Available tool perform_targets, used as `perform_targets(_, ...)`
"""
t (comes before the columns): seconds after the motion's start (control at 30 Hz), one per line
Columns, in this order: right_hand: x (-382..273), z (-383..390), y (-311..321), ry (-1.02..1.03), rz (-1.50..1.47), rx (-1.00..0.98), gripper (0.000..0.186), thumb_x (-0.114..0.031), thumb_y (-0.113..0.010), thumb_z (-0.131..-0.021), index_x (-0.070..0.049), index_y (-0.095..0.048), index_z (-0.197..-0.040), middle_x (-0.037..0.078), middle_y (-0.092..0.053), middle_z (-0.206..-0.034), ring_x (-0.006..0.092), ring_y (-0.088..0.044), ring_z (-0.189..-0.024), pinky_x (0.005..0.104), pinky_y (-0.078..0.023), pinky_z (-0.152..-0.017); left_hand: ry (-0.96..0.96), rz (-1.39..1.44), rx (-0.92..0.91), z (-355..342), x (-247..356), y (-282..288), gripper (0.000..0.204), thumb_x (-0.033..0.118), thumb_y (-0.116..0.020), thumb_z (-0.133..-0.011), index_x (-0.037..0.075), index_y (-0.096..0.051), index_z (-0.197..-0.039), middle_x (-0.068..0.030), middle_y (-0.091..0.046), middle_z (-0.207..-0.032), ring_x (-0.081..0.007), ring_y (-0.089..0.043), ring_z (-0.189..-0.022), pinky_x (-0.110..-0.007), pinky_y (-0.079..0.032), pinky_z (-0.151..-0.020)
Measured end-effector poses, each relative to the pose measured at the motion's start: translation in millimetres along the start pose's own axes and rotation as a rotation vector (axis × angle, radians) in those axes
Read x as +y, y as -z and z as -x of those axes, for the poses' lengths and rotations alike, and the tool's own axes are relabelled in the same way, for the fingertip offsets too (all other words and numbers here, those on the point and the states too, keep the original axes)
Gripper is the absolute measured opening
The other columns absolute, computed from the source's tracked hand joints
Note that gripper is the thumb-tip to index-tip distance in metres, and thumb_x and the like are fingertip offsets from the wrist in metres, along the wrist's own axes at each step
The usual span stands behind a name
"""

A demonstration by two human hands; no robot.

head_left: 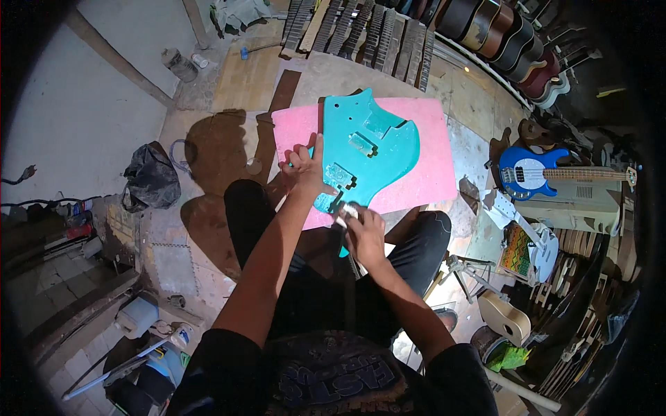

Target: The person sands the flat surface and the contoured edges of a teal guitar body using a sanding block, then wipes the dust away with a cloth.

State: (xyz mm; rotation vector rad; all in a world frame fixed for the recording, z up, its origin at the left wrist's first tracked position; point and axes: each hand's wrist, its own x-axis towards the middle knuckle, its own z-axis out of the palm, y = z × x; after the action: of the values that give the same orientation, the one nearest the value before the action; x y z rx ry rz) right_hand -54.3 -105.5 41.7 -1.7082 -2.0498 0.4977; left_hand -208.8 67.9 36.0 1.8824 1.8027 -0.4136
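Note:
A teal electric guitar body (pixel 388 156), with routed cavities and whitish dusty specks, lies on a pink board (pixel 433 166) across my lap. My left hand (pixel 304 168) rests at the body's left edge. Its fingers are spread, with the thumb reaching toward the lower cavity. At the near end of the body, my right hand (pixel 366 234) is closed on a small whitish piece (pixel 345 213) and presses it against the edge. Whether that piece is cloth or folded paper I cannot tell. My right palm and the underside of the body are hidden.
Several fretted necks (pixel 374 35) lie in a row at the far side. Guitar bodies (pixel 503 41) hang at the far right. A blue bass guitar (pixel 531 173) lies on a box at right. A black bag (pixel 152 177) sits at left, and a natural-wood guitar body (pixel 504 317) stands near right.

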Motion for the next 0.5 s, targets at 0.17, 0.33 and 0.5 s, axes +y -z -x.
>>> perform_targets(0.17, 7, -61, -5, -0.175, -0.105, 0.007, 0.054, -0.006, -0.073, -0.079, -0.019, -0.069, -0.131, 0.017, -0.06, -0.134, 0.0403, -0.055, -0.119, 0.0513, -0.042, -0.1, -0.026, 0.016, -0.014, -2, 0, -3, 0.157, 0.046, -0.102, -0.051, 0.027, 0.003, -0.167, -0.0185, -0.036, -0.151, -0.042, -0.036, -0.141, -0.064, -0.037, -0.111)
perform_targets(0.33, -5, -5, -3, -0.019, -0.015, 0.048, 0.056, -0.002, -0.074, -0.078, -0.018, -0.068, -0.132, 0.015, -0.061, -0.133, 0.0392, -0.057, -0.117, 0.0502, -0.044, -0.097, -0.017, 0.058, -0.02, 3, -1, 4, 0.158, 0.044, -0.102, -0.05, 0.027, 0.003, -0.167, -0.0189, -0.036, -0.15, -0.0423, -0.036, -0.141, -0.065, -0.036, -0.11)
perform_targets(0.5, -1, -18, -8, -0.025, -0.025, 0.034, 0.059, -0.003, -0.075, -0.077, -0.019, -0.068, -0.133, 0.016, -0.059, -0.137, 0.0388, -0.054, -0.12, 0.0503, -0.042, -0.1, -0.026, 0.055, -0.032, -1, -4, 3, 0.158, 0.042, -0.102, -0.052, 0.027, 0.006, -0.167, -0.0231, -0.03, -0.153, -0.0457, -0.034, -0.139, -0.066, -0.035, -0.109)
